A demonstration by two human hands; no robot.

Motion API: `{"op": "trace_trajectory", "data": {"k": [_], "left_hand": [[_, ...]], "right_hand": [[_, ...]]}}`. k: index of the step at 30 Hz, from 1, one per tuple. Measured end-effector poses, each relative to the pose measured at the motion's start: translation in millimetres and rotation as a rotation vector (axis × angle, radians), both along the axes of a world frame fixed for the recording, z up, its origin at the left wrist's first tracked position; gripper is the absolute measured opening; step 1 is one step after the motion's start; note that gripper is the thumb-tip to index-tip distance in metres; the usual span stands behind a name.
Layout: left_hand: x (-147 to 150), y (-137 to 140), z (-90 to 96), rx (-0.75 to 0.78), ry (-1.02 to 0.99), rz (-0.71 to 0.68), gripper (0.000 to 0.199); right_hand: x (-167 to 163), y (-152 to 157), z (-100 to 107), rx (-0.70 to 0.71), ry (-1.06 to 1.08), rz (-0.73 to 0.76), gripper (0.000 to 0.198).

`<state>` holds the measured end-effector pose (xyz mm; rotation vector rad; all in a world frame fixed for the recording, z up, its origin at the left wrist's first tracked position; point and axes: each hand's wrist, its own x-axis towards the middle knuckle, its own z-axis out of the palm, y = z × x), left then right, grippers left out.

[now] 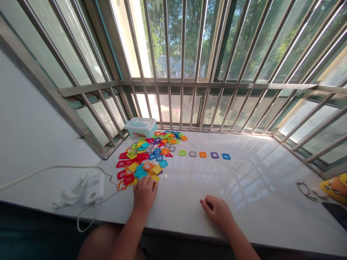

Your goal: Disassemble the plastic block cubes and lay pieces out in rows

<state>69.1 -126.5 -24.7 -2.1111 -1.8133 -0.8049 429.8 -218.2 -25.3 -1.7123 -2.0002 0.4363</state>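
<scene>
My left hand (145, 192) lies with its fingers spread over the near edge of a pile of colourful plastic interlocking tiles (141, 156). Its fingertips touch yellow and light-blue tiles there. To the right of the pile, several tiles stand apart in a row: a green tile (182, 153), a grey tile (192, 154), an orange tile (202, 154), a purple tile (214, 155) and a blue tile (226, 156). My right hand (217, 211) rests on the white ledge (187, 195) near its front edge, fingers curled in, with nothing visible in them.
A clear-lidded plastic box (141, 127) stands behind the pile by the barred window. A white power strip (94, 188) with cables and crumpled tissue (67, 198) lie left. At the far right are glasses (307, 191), a yellow packet (334, 187) and a dark phone-like object (336, 213).
</scene>
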Motion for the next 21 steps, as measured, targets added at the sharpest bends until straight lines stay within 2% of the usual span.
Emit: {"op": "trace_trajectory", "data": {"k": [4,8,15,18,21], "left_hand": [[-2,-1,-1.3,0.061,-0.006,-0.088,0.015],[7,-12,0.4,0.099,-0.041,-0.244,0.014],[70,-47,2.7,-0.035,-0.078,-0.516,0.008],[95,-47,0.8,-0.114,-0.064,-0.601,0.001],[108,-40,0.6,-0.189,-0.093,-0.612,0.005]], "right_hand": [[0,0,2,0.001,-0.004,-0.001,0.048],[-1,0,4,0.001,-0.018,-0.001,0.047],[-3,1,6,0.003,-0.014,-0.005,0.040],[-2,13,6,0.030,0.011,-0.025,0.029],[-1,37,6,0.060,0.012,-0.061,0.019]]}}
